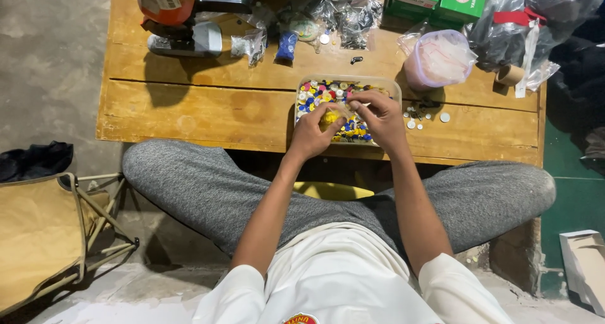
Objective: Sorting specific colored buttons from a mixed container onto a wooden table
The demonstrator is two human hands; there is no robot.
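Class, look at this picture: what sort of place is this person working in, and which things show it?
Probably an informal home workshop for small-parts sorting or assembly: a low wooden table on a bare concrete floor, a clear tray of coloured caps and bags of small metal parts.

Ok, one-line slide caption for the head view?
Both hands, left and right, hold a yellow piece over a tray of coloured buttons.

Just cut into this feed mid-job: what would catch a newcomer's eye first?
Most striking is the clear tray of many-coloured small round pieces at the near edge of the wooden table. Both hands meet over it: the left hand holds something yellow, with the right hand beside it. Further right stands a pink tub wrapped in clear plastic.
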